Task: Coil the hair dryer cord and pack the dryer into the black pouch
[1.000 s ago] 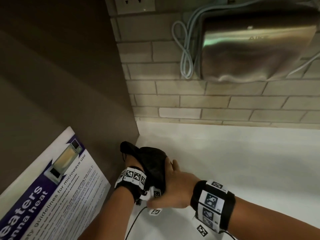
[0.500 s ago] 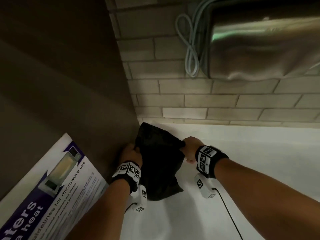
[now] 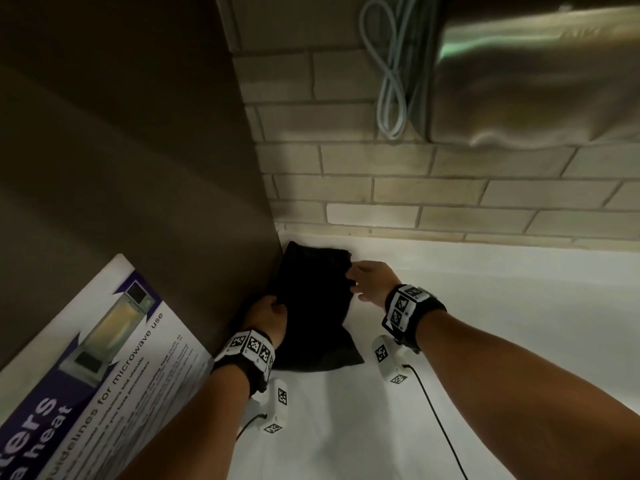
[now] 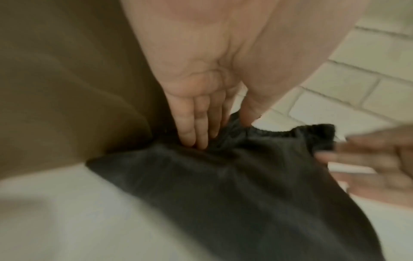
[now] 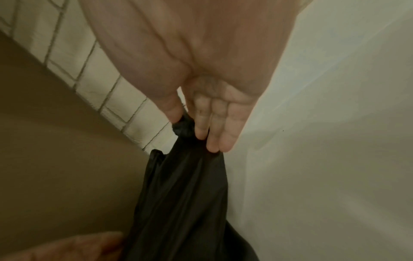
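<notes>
The black pouch point(image 3: 313, 306) lies in the back left corner of the white counter point(image 3: 485, 323), its gathered mouth toward the brick wall. My left hand point(image 3: 268, 311) pinches the pouch's left rim point(image 4: 225, 139) between thumb and fingers. My right hand point(image 3: 367, 280) pinches the right rim point(image 5: 185, 130) the same way. The pouch point(image 5: 183, 203) hangs stretched between both hands. No hair dryer or its cord shows in any view.
A brown cabinet side point(image 3: 156, 150) stands close on the left, with a microwave poster point(image 3: 97, 368) on it. A steel wall-mounted hand dryer point(image 3: 536, 74) and looped grey cables point(image 3: 391, 71) hang on the brick wall above. Thin black wrist-camera leads point(image 3: 440, 420) trail over the counter.
Both hands carried the pouch back toward the corner, moved apart and spread its mouth wider. My right hand, earlier over the left hand and pouch, now holds the right rim.
</notes>
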The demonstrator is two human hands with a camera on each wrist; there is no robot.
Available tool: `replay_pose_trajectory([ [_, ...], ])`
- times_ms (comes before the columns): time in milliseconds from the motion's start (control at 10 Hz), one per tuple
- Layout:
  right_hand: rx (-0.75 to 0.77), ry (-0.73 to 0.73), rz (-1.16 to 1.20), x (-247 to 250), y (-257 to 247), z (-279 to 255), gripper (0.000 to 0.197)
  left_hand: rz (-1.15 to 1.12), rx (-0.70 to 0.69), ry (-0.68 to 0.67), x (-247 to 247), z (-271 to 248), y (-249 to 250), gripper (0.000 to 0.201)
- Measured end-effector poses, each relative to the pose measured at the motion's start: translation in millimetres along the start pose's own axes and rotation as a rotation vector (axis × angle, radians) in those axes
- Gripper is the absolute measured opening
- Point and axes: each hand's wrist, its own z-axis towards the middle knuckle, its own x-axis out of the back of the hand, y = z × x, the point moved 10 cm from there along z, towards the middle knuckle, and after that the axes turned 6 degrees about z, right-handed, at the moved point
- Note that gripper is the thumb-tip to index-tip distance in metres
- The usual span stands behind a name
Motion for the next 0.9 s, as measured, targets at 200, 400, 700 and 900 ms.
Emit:
replay_pose_trajectory([
  [200, 0.076, -0.049, -0.061, 0, 1, -8, 0.057, 0.09, -0.081, -0.164, -41, -23, -10, 0.058],
  [400, 0.162, 0.007, -0.042, 40, -13, -48, 0.026, 0.208, -0.259, -0.165, -52, -39, 0, 0.076],
  [700, 0.291, 0.057, -0.141, 114, -34, -142, 0.015, 0.262, -0.295, -0.136, -60, -45, 12, 0.064],
  [900, 0.428, 0.134, -0.183, 166, -68, -219, 0.019, 0.314, -0.302, 0.026, -48, -63, 41, 0.056],
])
